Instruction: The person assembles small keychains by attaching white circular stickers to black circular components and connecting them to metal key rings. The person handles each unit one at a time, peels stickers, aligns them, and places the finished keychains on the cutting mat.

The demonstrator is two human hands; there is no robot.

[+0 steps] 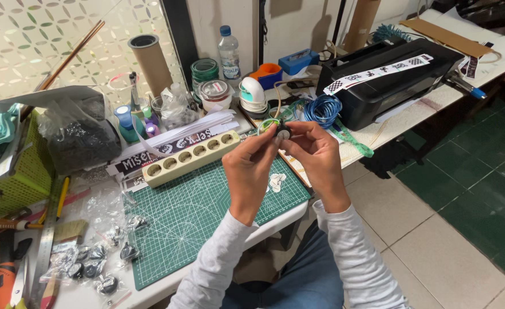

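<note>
My left hand (251, 170) and my right hand (316, 155) meet above the green cutting mat (189, 214), and their fingertips pinch one small round black-and-white part (281, 133) between them. A thin green loop (268, 123) shows just behind the part. A few small white round pieces (276, 182) lie on the mat below my hands. Both sleeves are light grey.
A beige strip with round holes (190, 157) lies along the mat's far edge. A black printer (387, 80) stands at the right, a blue wire coil (323, 109) beside it. Small bagged black parts (95, 257), a steel ruler (45, 240) and a green basket (18, 177) lie left.
</note>
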